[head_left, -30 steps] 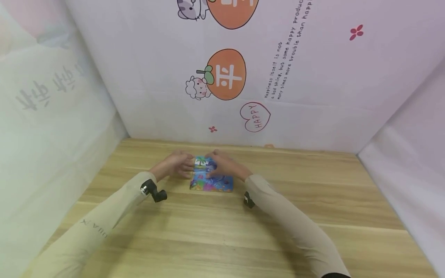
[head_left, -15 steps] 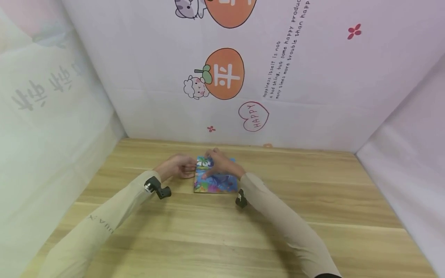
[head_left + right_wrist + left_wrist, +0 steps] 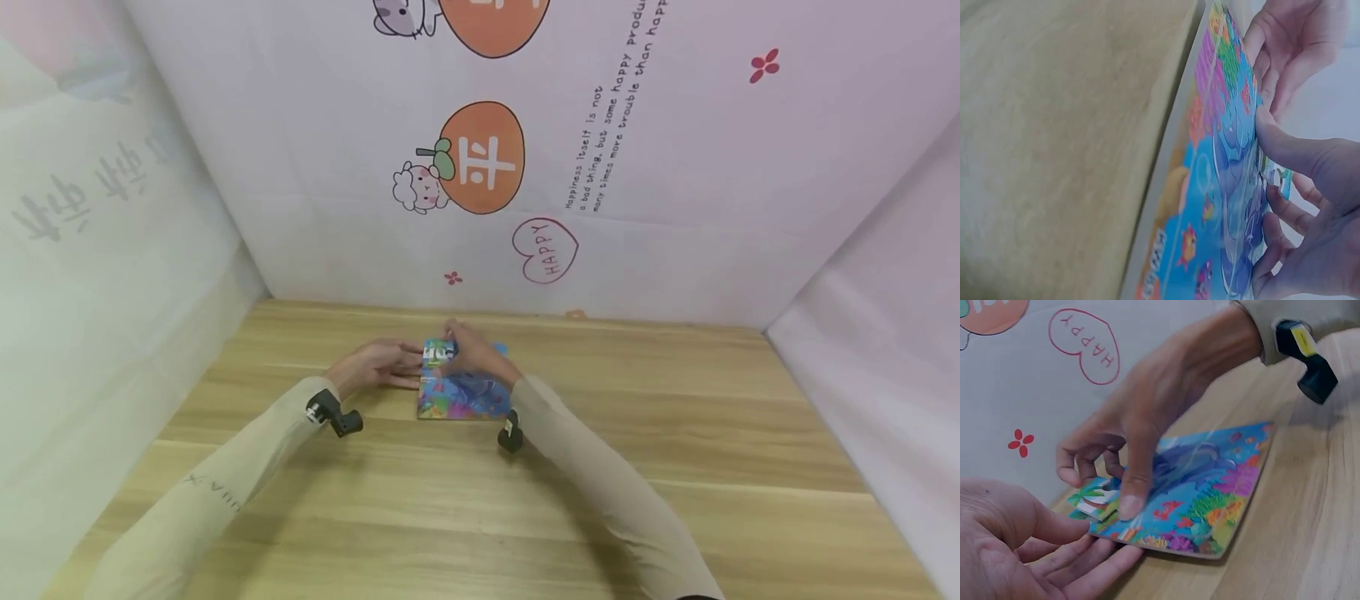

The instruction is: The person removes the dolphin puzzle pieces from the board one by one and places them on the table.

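Note:
A colourful flat jigsaw puzzle (image 3: pixel 467 404) with a dolphin and sea picture lies on the wooden table near the back wall. My right hand (image 3: pixel 478 353) reaches over its upper part. Thumb and fingers pinch a puzzle piece (image 3: pixel 1090 501) with a palm tree at the far left corner; in the left wrist view it sits slightly raised above the board. My left hand (image 3: pixel 380 363) lies at the puzzle's left edge, fingers extended and touching that edge. In the right wrist view the palm-tree piece (image 3: pixel 1279 179) shows between thumb and fingers. The right hand hides part of the dolphin.
The wooden table (image 3: pixel 480 500) spreads out toward the front and both sides. A white printed sheet (image 3: pixel 337 242) stands right behind the puzzle, with further white sheets at left and right. A small black camera (image 3: pixel 510 433) is worn on the right wrist.
The puzzle has shifted slightly to the right and toward me. My left hand's fingers have straightened against its left edge. My right hand stays over the upper left corner, with small finger movements.

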A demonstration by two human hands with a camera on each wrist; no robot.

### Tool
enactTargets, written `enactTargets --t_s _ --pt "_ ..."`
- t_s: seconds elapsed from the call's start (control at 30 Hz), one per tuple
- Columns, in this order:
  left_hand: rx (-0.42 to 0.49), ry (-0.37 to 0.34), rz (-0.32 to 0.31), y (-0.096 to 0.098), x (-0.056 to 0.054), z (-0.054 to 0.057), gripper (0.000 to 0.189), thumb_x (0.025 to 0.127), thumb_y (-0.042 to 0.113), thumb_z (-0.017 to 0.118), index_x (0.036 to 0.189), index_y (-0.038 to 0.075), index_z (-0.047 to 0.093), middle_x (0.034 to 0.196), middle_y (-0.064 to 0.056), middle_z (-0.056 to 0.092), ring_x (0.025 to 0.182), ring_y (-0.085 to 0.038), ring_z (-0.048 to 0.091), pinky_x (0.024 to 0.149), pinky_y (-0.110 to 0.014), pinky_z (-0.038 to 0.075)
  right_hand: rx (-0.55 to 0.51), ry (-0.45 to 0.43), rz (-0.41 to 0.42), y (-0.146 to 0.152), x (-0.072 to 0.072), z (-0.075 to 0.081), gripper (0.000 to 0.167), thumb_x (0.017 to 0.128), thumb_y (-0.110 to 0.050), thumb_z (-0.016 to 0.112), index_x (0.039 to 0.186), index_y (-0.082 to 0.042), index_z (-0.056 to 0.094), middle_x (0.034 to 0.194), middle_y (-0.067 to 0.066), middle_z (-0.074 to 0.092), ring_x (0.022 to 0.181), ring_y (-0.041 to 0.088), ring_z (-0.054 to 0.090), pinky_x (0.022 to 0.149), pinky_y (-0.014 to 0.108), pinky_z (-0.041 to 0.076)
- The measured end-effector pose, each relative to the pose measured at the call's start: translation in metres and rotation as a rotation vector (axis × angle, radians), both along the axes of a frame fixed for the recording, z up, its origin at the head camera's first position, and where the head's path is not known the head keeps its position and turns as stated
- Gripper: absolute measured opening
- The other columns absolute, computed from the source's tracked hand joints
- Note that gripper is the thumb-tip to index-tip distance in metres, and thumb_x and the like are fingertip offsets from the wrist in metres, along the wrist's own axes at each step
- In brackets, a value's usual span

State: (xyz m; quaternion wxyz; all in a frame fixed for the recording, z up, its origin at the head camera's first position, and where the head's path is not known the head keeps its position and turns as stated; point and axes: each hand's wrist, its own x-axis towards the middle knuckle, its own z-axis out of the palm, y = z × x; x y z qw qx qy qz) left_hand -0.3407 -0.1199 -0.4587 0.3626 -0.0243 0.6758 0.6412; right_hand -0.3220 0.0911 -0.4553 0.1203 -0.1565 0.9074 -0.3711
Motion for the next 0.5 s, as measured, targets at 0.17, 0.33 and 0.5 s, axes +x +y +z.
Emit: enactTargets --t_s 0.17,0.33,0.5 --pt "0.002 0.1 -0.001 -0.001 0.004 -0.005 0.052 0.104 -0.001 0.06 0.152 -0.009 0.042 0.124 -0.019 0.07 0.096 -0.019 0.075 0.095 -0.038 0.064 -0.047 0.001 0.0 0.003 -0.002 -0.003 0.043 0.093 -0.011 0.079 0.127 -0.006 0.054 0.138 0.02 0.061 0.124 0.037 0.06 0.106 0.049 0.057" --pt "-0.023 0.153 0.007 -0.001 0.008 -0.01 0.055 0.102 0.0 0.064 0.151 -0.009 0.042 0.133 -0.026 0.066 0.09 -0.017 0.076 0.089 -0.033 0.066 -0.134 -0.035 -0.028 0.005 0.0 -0.004 0.032 0.097 -0.006 0.071 0.127 -0.005 0.059 0.132 0.019 0.062 0.123 0.036 0.06 0.106 0.048 0.057" --pt "-0.024 0.14 0.019 0.0 0.01 -0.011 0.059 0.1 -0.004 0.064 0.154 -0.004 0.04 0.148 -0.028 0.055 0.093 -0.019 0.076 0.09 -0.033 0.066 -0.245 -0.054 -0.111 0.005 0.003 -0.005 0.029 0.097 -0.002 0.071 0.124 0.001 0.062 0.124 0.021 0.063 0.109 0.033 0.065 0.088 0.036 0.062"
